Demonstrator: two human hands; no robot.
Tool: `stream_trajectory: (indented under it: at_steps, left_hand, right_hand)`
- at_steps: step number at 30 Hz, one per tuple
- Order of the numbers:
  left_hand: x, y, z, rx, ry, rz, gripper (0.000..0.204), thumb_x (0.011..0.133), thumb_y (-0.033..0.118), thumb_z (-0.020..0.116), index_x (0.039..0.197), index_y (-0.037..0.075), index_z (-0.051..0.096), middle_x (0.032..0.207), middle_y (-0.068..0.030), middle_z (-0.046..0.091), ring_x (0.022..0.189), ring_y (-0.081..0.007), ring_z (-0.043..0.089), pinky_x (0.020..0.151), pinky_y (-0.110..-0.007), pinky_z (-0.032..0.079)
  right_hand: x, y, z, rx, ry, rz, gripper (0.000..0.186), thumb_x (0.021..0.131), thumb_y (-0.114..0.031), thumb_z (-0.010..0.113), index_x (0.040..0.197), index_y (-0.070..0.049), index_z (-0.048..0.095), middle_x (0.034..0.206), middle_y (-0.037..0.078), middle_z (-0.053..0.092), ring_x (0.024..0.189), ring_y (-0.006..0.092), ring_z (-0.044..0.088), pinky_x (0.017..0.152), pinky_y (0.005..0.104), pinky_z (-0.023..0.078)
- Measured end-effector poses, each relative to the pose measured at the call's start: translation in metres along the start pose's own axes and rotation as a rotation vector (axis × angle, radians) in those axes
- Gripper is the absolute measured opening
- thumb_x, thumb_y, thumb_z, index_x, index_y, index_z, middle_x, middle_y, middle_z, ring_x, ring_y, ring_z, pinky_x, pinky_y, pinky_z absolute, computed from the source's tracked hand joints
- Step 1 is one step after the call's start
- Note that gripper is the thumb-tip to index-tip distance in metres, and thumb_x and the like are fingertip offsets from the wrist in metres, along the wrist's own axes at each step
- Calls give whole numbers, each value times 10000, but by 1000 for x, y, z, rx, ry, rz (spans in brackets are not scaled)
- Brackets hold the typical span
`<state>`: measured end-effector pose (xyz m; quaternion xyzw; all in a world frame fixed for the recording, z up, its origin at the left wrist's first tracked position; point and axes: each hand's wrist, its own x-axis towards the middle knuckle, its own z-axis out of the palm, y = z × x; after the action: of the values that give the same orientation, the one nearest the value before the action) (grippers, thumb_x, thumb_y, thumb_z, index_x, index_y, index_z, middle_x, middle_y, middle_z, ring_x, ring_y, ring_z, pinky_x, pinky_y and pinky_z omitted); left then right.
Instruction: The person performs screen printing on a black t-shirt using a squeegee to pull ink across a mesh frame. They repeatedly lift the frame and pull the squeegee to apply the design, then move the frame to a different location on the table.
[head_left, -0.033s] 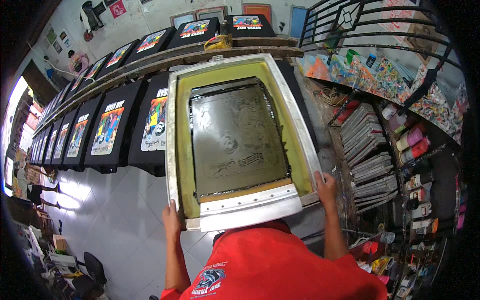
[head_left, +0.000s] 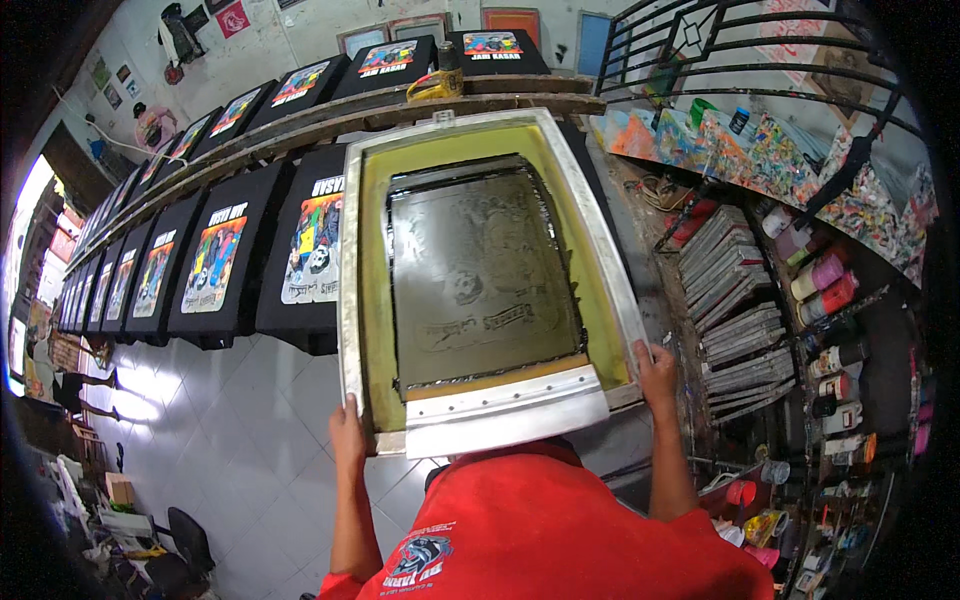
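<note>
Both hands hold up a large silkscreen frame (head_left: 351, 270) with pale metal sides and yellow-green mesh. Dark ink (head_left: 480, 260) coats the middle of the mesh, and outlines of a design show through it. A wide metal squeegee (head_left: 500, 410) with a brownish blade rests across the near end of the screen. My left hand (head_left: 349, 430) grips the near left corner, thumb on the frame side. On the right side, close to the near corner, my right hand (head_left: 657, 375) is closed around the frame.
Black shirts (head_left: 214, 260) with colourful prints lie on sloping boards in two long rows. A yellow tool (head_left: 437, 85) sits on the rail between them. At right, stacked frames (head_left: 720, 290) and ink containers (head_left: 830, 300) fill shelves. Other people stand at back left (head_left: 155, 125) and far left (head_left: 70, 390).
The screen has shifted slightly to the right with both hands still gripping it. The squeegee has moved along with it.
</note>
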<state>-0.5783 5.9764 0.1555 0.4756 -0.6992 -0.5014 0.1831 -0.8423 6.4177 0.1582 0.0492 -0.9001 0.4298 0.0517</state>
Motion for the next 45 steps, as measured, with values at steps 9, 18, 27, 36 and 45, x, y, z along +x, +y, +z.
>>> stream_trajectory:
  at_steps: [9, 18, 27, 36, 45]
  left_hand:
    - [64, 34, 92, 168, -168, 46, 687, 935, 535, 499, 975, -137, 639, 872, -315, 646, 878, -390, 649, 813, -445, 466]
    - [71, 49, 137, 173, -130, 45, 676, 925, 528, 538, 908, -142, 632, 820, -285, 641, 801, -325, 625, 787, -413, 465]
    - [81, 76, 143, 265, -122, 7, 666, 915, 523, 564, 994, -133, 649, 906, -289, 672, 886, -345, 661, 820, -407, 483]
    - [87, 44, 162, 303, -87, 52, 692, 893, 558, 557, 1016, -118, 636, 956, -314, 660, 939, -430, 647, 837, -447, 478]
    - [82, 37, 159, 291, -92, 205, 590, 895, 400, 633, 1227, -63, 481, 1160, -296, 587, 1100, -419, 570, 915, -437, 442]
  right_hand:
    - [58, 20, -20, 39, 0, 103, 585, 967, -467, 522, 612, -12, 424, 575, 22, 361, 586, 124, 357, 550, 377, 322]
    - [109, 54, -23, -8, 26, 60, 622, 948, -492, 537, 611, 29, 496, 534, 66, 434, 544, 156, 405, 536, 405, 347]
    - [126, 89, -12, 21, -107, 182, 583, 995, -454, 469, 895, 91, 651, 750, 81, 634, 724, 159, 562, 715, 337, 453]
    - [117, 113, 19, 68, 119, 131, 552, 948, -461, 550, 724, 43, 589, 583, 97, 507, 582, 167, 474, 577, 374, 389]
    - [111, 100, 14, -75, 132, 86, 454, 920, -422, 599, 1106, -8, 623, 1036, 210, 622, 975, 340, 597, 860, 423, 456]
